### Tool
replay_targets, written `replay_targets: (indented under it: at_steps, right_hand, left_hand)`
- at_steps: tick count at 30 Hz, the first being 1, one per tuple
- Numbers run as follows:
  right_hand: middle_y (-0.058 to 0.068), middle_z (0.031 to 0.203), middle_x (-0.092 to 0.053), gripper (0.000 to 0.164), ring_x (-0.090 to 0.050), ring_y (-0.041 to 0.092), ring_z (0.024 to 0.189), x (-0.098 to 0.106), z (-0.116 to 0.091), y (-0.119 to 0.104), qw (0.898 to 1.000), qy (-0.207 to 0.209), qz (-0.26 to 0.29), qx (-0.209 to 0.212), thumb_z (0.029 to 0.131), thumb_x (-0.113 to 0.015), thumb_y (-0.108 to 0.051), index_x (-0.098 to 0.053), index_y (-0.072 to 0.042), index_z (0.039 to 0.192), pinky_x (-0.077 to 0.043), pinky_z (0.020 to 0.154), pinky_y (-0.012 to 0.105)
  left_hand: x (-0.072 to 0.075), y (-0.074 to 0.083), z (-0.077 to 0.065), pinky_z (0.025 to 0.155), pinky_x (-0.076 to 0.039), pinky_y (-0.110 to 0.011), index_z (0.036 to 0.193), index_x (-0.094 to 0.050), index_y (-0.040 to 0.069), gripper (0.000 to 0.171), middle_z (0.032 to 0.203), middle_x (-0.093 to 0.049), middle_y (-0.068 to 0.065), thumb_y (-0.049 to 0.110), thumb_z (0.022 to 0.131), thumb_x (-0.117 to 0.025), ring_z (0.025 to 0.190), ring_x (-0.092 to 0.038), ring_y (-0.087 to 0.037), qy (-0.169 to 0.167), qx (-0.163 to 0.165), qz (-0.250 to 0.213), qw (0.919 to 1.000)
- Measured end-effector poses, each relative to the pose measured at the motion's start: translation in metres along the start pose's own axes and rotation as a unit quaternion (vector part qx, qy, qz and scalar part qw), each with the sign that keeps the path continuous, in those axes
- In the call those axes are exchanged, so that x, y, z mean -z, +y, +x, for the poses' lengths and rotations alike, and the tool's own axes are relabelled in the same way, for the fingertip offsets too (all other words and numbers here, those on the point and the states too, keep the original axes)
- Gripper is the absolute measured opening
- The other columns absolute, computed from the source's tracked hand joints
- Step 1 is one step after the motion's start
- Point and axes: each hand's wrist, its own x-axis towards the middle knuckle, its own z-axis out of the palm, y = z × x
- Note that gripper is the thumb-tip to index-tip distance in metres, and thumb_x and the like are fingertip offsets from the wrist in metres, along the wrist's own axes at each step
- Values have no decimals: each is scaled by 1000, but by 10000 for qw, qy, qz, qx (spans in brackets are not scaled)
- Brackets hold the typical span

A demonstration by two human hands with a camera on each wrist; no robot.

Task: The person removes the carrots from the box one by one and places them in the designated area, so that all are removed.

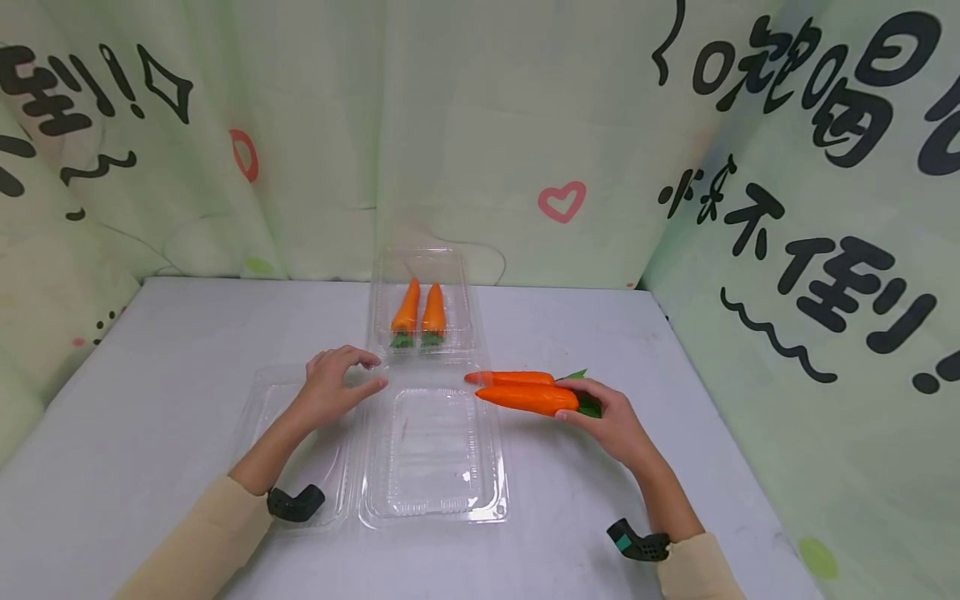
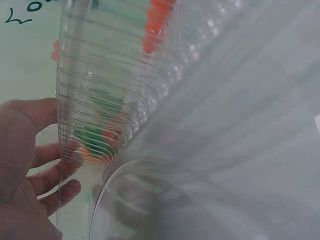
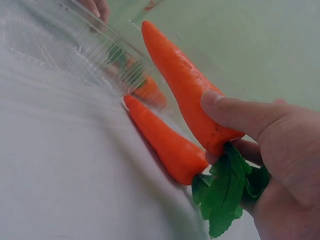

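Observation:
My right hand [image 1: 603, 417] pinches an orange carrot [image 1: 528, 398] near its green leafy end, thumb on one side. Its tip points left, toward a clear plastic clamshell box [image 1: 431, 454]. Just behind the held carrot lies a second carrot [image 1: 517, 377], seen lower on the white surface in the right wrist view. At the box's left side hovers my left hand [image 1: 333, 383], fingers loosely bent with nothing between them; whether they touch the plastic I cannot tell. Two carrots, an upright pair [image 1: 420, 312], lie in the box's far half, leaves toward me.
Another clear plastic container [image 1: 255, 408] lies on the left, partly under my left forearm. A white table [image 1: 585, 333] spreads beneath everything. Pale green curtains [image 1: 465, 125] with black lettering and pink hearts stand along the back and sides.

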Motion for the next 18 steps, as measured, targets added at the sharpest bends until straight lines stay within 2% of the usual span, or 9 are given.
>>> replay_targets:
  at_steps: [18]
  right_hand:
    - [7,129,-62,44,-55,23,111,0,0,3,9999,-6,-58,-140,85,-73,-31,-62,-19,126,-48,91,22]
  left_hand:
    - [1,1,0,110,-18,-61,115,-65,7,36,110,-64,-13,30,88,-69,113,-54,-33,-34,75,5,10000]
